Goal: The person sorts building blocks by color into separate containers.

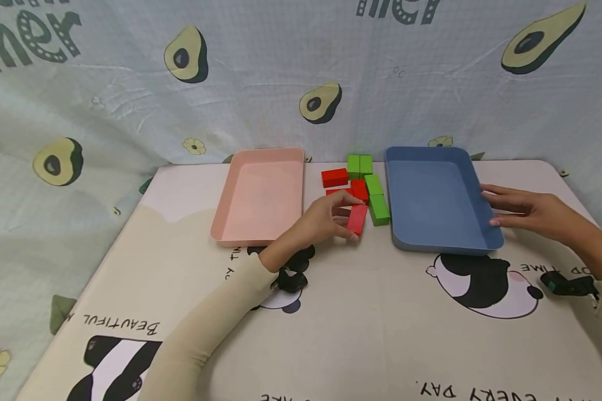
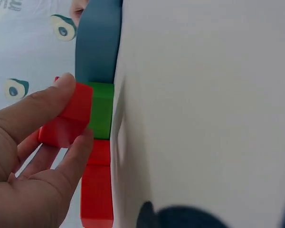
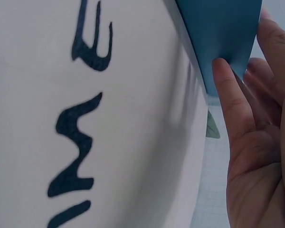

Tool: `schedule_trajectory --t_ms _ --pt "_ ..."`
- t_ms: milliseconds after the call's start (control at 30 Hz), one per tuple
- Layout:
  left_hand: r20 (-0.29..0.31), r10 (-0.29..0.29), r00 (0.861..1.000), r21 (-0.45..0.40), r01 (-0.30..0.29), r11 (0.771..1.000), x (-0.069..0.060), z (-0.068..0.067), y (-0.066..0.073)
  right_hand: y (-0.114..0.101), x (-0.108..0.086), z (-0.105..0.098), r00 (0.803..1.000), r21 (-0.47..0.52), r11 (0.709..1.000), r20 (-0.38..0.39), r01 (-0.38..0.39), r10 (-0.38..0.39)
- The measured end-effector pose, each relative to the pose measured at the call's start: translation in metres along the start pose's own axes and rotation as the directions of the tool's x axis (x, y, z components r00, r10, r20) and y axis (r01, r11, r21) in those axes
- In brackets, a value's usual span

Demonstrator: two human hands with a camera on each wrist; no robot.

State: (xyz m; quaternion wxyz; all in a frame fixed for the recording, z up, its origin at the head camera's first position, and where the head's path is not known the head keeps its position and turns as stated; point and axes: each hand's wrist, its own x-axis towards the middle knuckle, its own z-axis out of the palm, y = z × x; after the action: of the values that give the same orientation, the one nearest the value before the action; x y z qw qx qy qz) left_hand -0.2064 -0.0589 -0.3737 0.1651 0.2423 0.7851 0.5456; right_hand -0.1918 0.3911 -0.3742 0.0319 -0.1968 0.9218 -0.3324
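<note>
My left hand (image 1: 323, 218) pinches a red block (image 1: 357, 219) between thumb and fingers. In the left wrist view that block (image 2: 78, 107) looks raised and tilted, in front of a green block (image 2: 102, 111). Beyond it lie other red blocks (image 1: 334, 177), one partly hidden by the hand, and several green blocks (image 1: 379, 210) in a loose cluster. My right hand (image 1: 534, 210) has its fingers extended against the right side of a blue tray (image 1: 433, 195). The right wrist view shows its fingertips touching the tray's outer wall (image 3: 223, 33).
A pink tray (image 1: 266, 195) stands left of the blocks. Behind everything hangs a cloth (image 1: 261, 72) printed with avocados. A small black object (image 1: 568, 284) is by the right forearm, another black one (image 1: 291, 280) by the left wrist. The tablecloth (image 1: 361, 323) bears cartoon prints.
</note>
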Motion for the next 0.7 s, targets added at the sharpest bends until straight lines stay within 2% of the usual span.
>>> schedule_trajectory --t_ms 133,333,700 --pt "0.011 -0.005 1.0 -0.031 0.005 0.999 0.002 0.001 0.001 0.0 0.0 0.0 1.0 -0.003 1.0 -0.001 -0.007 0.007" --pt "0.005 -0.011 1.0 -0.02 0.011 1.0 0.006 0.002 0.002 0.0 0.0 0.0 0.999 -0.034 0.999 0.005 -0.038 0.038" --pt "0.011 0.056 0.998 -0.124 -0.054 0.991 0.013 0.006 0.005 0.002 -0.001 0.001 0.998 0.003 0.998 0.009 -0.058 0.058"
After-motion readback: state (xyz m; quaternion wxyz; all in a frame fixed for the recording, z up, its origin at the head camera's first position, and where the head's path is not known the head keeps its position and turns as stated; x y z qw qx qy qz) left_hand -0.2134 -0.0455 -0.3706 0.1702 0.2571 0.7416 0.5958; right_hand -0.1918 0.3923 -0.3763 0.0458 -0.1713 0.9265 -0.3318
